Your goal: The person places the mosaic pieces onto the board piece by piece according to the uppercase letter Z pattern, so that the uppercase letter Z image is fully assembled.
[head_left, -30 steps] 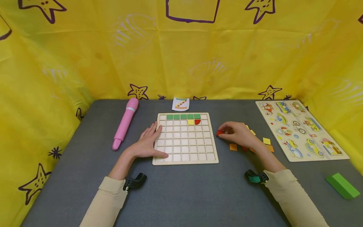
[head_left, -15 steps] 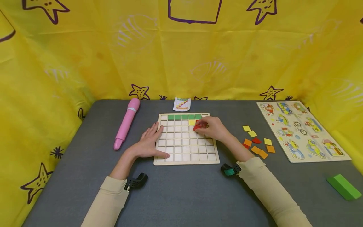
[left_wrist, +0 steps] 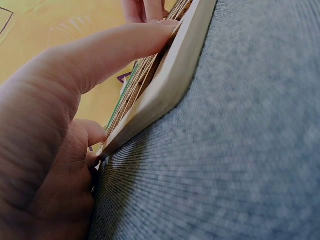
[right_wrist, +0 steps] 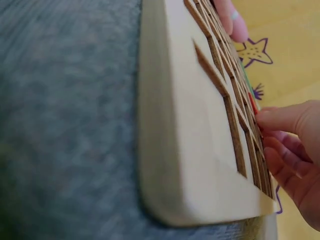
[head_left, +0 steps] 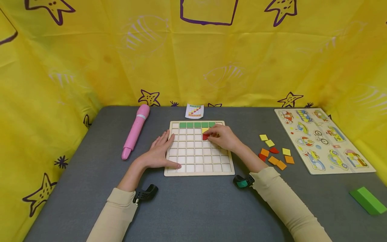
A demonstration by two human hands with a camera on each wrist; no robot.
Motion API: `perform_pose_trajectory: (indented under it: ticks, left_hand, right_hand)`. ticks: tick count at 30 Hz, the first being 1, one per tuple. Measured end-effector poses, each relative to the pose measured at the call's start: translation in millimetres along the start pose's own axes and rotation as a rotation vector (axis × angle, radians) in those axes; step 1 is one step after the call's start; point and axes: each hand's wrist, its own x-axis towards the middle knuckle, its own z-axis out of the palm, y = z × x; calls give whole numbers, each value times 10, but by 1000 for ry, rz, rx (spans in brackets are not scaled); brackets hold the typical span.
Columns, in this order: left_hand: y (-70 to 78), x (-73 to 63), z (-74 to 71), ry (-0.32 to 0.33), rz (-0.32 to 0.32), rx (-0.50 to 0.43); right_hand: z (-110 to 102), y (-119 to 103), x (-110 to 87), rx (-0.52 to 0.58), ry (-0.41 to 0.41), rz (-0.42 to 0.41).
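Note:
A wooden grid board (head_left: 193,173) lies on the grey table, with a row of green tiles (head_left: 189,125) along its top and a yellow tile (head_left: 205,130) under that row. My right hand (head_left: 223,137) is over the board, its thumb and fingers pinching a red tile (head_left: 205,137) at a cell just below the yellow one. In the right wrist view, the red tile (right_wrist: 253,104) shows as a thin edge at the fingertips. My left hand (head_left: 156,153) rests on the board's left side, fingers spread along the edge and thumb on the lower left corner (left_wrist: 160,95).
Loose yellow, orange and red tiles (head_left: 273,160) lie right of the board. Beyond them is a vehicle picture puzzle (head_left: 320,137), with a green block (head_left: 367,200) nearer. A pink microphone-shaped toy (head_left: 135,132) lies left. A pattern card (head_left: 194,111) lies behind the board.
My right hand has moved left from the loose tiles to the board, carrying the red tile, then lowered it at a cell below the yellow tile. My left hand has stayed in place.

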Motion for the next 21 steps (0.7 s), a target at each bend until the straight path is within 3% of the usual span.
perform_pose_trajectory:
  ticks: [7,12,17,21]
  left_hand:
    - [4,6,15,-2,6,0]
    - [1,6,11,2,4,-4]
    - [-1,0,0,-4,-2,-10]
    - [-1,4,-1,-9,-5,-8]
  right_hand:
    - [-139,73,-179,58,68,76]
    - [-420,266,-438,-63,128,124]
    - [-740,487,-721,-168,95,214]
    - [-885,586,-869,-191,59,301]
